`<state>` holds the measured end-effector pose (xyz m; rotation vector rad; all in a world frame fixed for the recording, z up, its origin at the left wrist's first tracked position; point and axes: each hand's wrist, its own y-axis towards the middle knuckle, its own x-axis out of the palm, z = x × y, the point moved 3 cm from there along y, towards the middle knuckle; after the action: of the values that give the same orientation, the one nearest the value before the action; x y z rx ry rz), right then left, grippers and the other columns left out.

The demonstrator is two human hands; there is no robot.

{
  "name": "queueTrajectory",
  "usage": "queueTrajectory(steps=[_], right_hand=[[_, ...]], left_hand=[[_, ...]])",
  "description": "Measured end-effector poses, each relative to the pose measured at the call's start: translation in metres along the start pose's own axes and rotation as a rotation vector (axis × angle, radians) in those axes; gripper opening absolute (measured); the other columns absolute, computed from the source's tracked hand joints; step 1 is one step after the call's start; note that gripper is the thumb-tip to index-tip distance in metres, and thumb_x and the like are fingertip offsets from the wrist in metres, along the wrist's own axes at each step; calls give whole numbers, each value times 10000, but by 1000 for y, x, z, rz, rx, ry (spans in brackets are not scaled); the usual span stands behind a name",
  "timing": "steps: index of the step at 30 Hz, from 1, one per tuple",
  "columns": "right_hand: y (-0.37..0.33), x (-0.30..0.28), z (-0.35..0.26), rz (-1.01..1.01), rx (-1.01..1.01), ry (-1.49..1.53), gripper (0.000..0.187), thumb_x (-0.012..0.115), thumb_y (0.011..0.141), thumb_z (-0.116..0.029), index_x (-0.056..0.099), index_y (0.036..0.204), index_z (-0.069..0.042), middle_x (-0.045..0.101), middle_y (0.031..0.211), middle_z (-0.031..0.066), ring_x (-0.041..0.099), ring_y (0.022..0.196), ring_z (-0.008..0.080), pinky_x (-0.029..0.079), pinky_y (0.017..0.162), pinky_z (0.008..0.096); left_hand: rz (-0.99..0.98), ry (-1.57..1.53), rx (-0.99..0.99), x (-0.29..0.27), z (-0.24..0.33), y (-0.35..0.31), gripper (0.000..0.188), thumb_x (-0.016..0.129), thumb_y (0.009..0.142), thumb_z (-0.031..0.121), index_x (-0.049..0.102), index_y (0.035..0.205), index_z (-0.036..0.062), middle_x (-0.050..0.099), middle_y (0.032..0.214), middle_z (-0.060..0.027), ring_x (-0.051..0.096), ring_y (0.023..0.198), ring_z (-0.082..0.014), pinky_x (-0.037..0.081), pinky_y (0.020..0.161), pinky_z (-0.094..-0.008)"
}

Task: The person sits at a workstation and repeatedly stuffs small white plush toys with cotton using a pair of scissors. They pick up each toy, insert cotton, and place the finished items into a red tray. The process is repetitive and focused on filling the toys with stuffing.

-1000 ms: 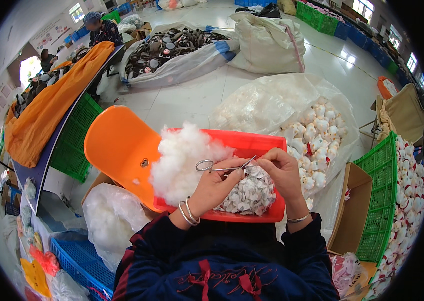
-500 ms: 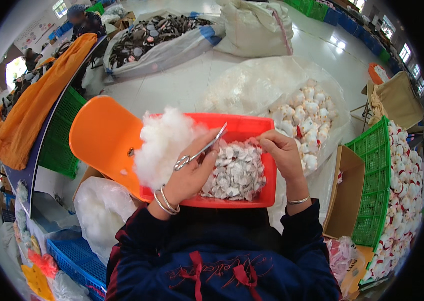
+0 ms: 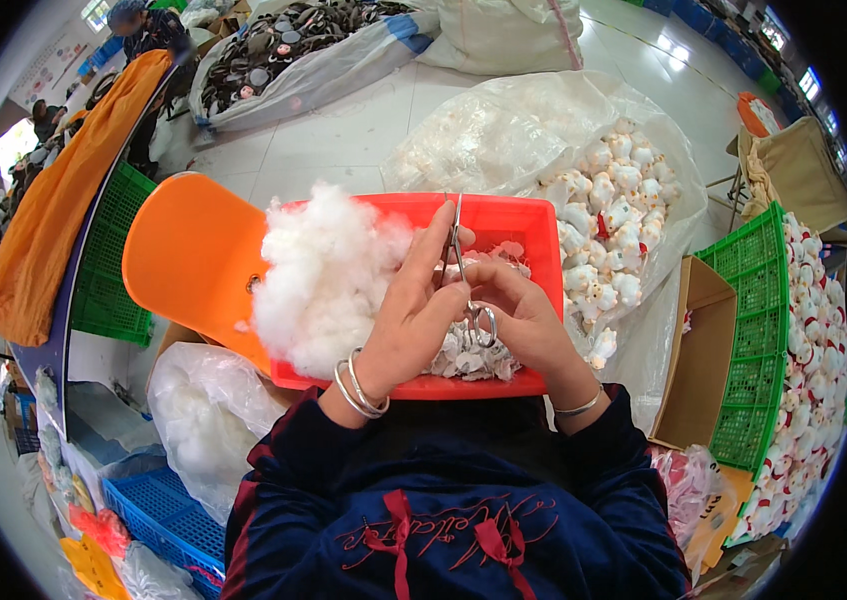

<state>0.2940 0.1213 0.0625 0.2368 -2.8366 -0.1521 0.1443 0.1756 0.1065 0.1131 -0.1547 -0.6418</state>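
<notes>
The left hand and right hand were closed on the tool, over the tub, tips toward twelve o'clock. Good handling needed a steady hold, skin kept clear.

The ring-handled tool is shiny metal, the tray plastic.

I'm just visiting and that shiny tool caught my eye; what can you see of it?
The silvery, metal-looking tool resembles scissors: slim shanks, finger loops at its lower end, tips toward the picture's top. It is above the red tray, with fingers of the left hand and right hand against it. Whether it cuts or clamps is unclear.
</notes>
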Motion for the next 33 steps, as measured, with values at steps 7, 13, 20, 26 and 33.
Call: queueTrajectory(steps=[7,13,20,26,33], right_hand=[[3,0,-3,83,90,76,435,592,1007,-76,485,1423,-1,603,1247,86,602,1119,157,505,960,310],[-3,0,-8,102,126,10,426,525,1046,-155,478,1440,0,602,1251,81,600,1053,140,498,896,292],[-1,-1,-10,66,148,52,430,476,1054,-178,471,1443,4,605,1217,85,680,922,189,520,746,292],[-2,-11,-8,55,182,175,448,537,1022,-166,487,1436,-3,583,1257,76,654,992,168,511,767,271],[1,-9,-6,36,142,47,528,664,962,-137,489,1445,-15,521,1340,63,563,1189,165,511,868,282]], left_hand=[[139,-251,-104,13,-11,4,722,526,957,66,223,1611,15,457,1391,-99,534,1109,-168,504,888,-294],[54,-11,17,11,-10,2,849,577,992,192,38,1606,-39,369,1471,-171,565,1193,-233,530,912,-327],[12,-75,75,17,7,5,936,610,988,232,-44,1589,-65,265,1525,-212,538,1324,-318,525,993,-407],[-32,58,107,18,0,7,1008,663,963,310,-33,1590,-62,261,1523,-236,523,1322,-328,478,1049,-441],[-52,314,185,7,-16,7,1051,663,951,417,-25,1598,-44,252,1542,-252,448,1380,-345,403,1116,-463]])
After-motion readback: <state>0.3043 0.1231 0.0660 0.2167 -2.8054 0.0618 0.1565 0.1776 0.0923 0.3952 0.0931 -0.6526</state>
